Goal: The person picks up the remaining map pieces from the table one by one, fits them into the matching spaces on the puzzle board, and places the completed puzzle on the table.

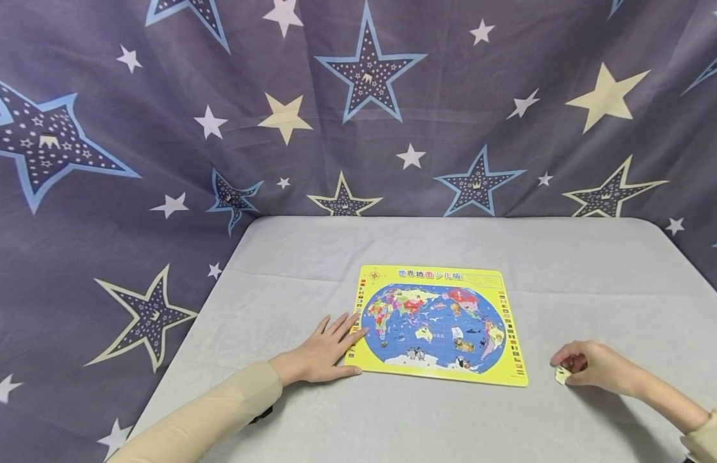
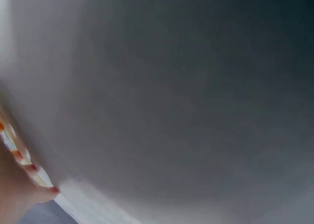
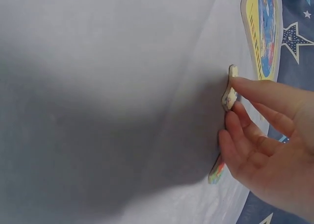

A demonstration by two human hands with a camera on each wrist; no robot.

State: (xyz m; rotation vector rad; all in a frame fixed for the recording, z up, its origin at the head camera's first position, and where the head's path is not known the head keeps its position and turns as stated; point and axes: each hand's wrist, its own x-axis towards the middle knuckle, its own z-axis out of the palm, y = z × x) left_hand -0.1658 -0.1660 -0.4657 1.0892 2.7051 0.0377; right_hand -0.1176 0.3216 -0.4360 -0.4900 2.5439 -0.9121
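Note:
A yellow-bordered world map puzzle board (image 1: pixel 439 379) lies flat on the grey cloth. At its left edge rests my left hand (image 1: pixel 320 357), fingers spread over the border and thumb near the lower left corner. Only part of that hand shows at the lower left of the left wrist view. Right of the board, my right hand (image 1: pixel 607 370) pinches a small pale puzzle piece (image 3: pixel 230 94) between thumb and fingers, low over the cloth. Beneath the curled lower fingers, a second, multicoloured piece (image 3: pixel 216 170) partly shows in the right wrist view; whether the hand touches it I cannot tell.
The table (image 1: pixel 451 424) has a light grey cloth and rounded far corners. A dark curtain (image 1: pixel 439 167) with stars hangs behind it and along its sides. Small animals and flags are printed on the map board.

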